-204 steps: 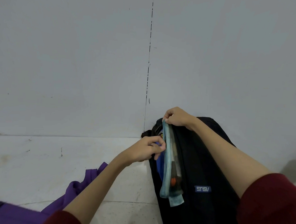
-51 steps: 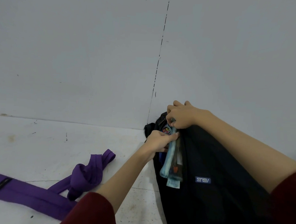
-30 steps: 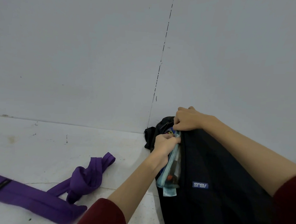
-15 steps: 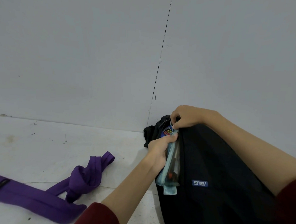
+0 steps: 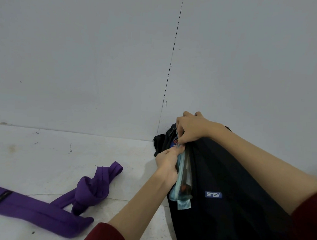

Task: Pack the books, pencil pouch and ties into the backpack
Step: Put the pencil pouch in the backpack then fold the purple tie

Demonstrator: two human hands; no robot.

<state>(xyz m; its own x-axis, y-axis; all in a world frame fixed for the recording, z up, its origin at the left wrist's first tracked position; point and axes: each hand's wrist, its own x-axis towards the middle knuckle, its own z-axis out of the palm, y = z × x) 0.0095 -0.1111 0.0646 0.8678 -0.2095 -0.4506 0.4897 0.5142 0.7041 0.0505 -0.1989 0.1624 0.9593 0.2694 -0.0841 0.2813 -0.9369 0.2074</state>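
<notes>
Pencil pouch, translucent light-blue plastic [image 5: 182, 181], sat half in black fabric backpack [image 5: 232, 194]. Our left hand [image 5: 168, 162] gripped it; right hand [image 5: 191, 129] pinched the opening. Spread wider, then push straight down.

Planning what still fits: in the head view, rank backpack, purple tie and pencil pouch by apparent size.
1. backpack, clearly largest.
2. purple tie, cut off at the left edge.
3. pencil pouch, partly hidden by the left hand.

Bare room: plain grey wall [image 5: 84, 63]; scuffed white floor [image 5: 45, 160].
</notes>
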